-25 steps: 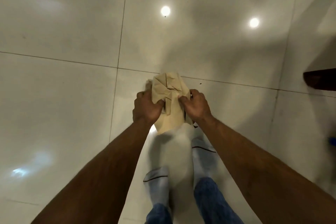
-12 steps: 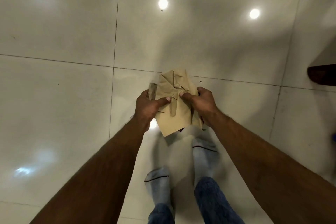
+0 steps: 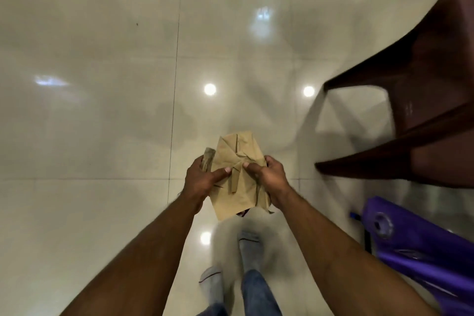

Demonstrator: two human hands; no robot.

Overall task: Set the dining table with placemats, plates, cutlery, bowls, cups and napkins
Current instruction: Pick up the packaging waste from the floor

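Napkins held over the floor, chair now beside me

A brown chair point(image 3: 420, 100) has come into view; my left hand point(image 3: 202, 182) and right hand point(image 3: 269, 177) pinch the folded napkins point(image 3: 236, 177), long axis pointing away from me.

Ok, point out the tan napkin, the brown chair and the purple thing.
tan napkin point(image 3: 237, 159), head view, creased middle.
brown chair point(image 3: 433, 79), head view, seat underside.
purple thing point(image 3: 420, 241), head view, top surface.

Dark brown chair point(image 3: 420, 115) now looms at right, purple object point(image 3: 420, 246) newly in view
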